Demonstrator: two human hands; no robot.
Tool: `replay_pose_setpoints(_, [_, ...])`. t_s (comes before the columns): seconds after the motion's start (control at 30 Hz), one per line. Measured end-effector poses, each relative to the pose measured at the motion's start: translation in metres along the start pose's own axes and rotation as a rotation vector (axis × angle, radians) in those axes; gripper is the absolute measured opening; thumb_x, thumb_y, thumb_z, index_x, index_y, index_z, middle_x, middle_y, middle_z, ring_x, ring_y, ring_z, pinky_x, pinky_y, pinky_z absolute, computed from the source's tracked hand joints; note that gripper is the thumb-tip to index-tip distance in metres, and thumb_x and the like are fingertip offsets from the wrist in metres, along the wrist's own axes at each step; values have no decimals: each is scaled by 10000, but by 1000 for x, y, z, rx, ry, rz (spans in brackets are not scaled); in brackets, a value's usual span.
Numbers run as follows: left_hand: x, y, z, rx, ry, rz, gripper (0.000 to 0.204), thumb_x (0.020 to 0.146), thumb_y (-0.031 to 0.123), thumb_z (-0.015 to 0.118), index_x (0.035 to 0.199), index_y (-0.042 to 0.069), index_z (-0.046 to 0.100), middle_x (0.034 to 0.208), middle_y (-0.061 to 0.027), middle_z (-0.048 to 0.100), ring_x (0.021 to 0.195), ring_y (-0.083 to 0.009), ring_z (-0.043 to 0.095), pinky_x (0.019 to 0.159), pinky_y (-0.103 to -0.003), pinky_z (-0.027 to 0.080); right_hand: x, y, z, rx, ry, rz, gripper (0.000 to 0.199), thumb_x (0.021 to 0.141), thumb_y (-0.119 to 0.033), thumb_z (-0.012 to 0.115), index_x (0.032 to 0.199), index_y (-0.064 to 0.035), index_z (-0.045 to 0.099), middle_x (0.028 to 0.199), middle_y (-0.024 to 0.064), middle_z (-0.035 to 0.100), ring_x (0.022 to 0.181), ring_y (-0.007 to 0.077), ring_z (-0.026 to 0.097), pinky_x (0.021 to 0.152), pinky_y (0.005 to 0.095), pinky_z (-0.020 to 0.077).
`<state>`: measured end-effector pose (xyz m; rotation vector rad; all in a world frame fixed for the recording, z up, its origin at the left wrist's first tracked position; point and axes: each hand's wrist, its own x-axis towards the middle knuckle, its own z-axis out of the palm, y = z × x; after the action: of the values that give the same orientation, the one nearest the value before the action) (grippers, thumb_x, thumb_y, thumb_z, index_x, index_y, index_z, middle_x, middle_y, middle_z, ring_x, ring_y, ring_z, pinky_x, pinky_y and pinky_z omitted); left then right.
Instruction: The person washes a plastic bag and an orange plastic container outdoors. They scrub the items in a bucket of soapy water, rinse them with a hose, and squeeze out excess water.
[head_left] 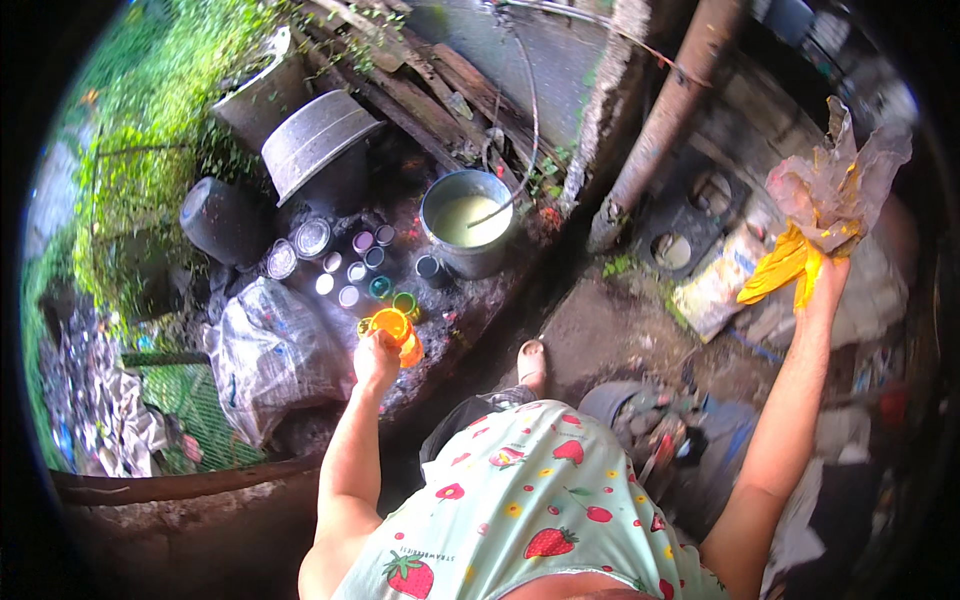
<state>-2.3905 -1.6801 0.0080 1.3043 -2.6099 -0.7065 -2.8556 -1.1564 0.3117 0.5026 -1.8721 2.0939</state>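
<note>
My left hand (376, 364) is closed on a small orange cup (390, 323), held over the ground on the left; more bright orange shows just below its rim. Out to the far right, my right hand (828, 275) is raised and closed around a crumpled translucent plastic sheet (815, 190) smeared with yellow. Yellow flaps (775, 268) hang beside its fingers; whether they are plastic or a glove I cannot tell. Beyond the left hand stand several small paint cups (348, 296), including a teal cup (380, 287) and a yellow-green cup (404, 303).
A bucket of pale liquid (468, 254) with a stick in it stands past the cups. Further left are a grey tub (318, 145), a dark bucket (220, 222) and a plastic-covered bundle (272, 350). A leaning pole (665, 130) and a block with round holes (690, 215) lie ahead right.
</note>
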Motion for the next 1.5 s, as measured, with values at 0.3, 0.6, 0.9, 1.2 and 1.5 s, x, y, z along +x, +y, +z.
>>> replay_pose_setpoints(0.3, [86, 51, 54, -48, -3, -308, 83, 886, 141, 742, 922, 91, 798, 1100, -203, 755, 1024, -402, 752, 913, -513, 600, 151, 137, 187, -4, -288, 189, 427, 942, -29, 795, 1342, 56, 672, 1267, 83, 714, 1108, 196, 689, 972, 338, 545])
replay_pose_setpoints(0.6, [88, 119, 80, -150, 280, -470, 168, 814, 81, 830, 941, 9, 745, 1042, -186, 738, 973, -385, 754, 867, -472, 598, 207, 256, 389, -299, -934, -163, 384, 901, -136, 842, 1238, 9, 724, 1112, 150, 817, 1031, 214, 766, 908, 398, 585])
replay_pose_setpoints(0.9, [49, 197, 127, -191, 577, -737, 182, 828, 48, 838, 939, 44, 693, 1011, -151, 690, 921, -376, 724, 822, -473, 583, 156, 339, 542, 118, -1209, 125, 401, 939, -131, 837, 1300, -25, 699, 1208, 88, 776, 1096, 177, 703, 993, 355, 548])
replay_pose_setpoints(1.2, [37, 217, 176, -212, 605, -779, 178, 823, -10, 816, 935, 30, 684, 994, -147, 673, 872, -346, 729, 774, -437, 595, 55, 388, 680, 138, -1655, -491, 227, 865, -146, 798, 1068, -49, 769, 1137, 117, 742, 1109, 278, 695, 961, 394, 551])
replay_pose_setpoints(1.5, [52, 179, 238, -219, 612, -763, 207, 807, -19, 810, 954, 42, 678, 991, -156, 674, 939, -381, 706, 811, -458, 583, -71, 513, 715, -252, -1697, -1050, 383, 850, -112, 718, 1216, -168, 817, 1403, 142, 663, 1381, 373, 540, 1129, 503, 482])
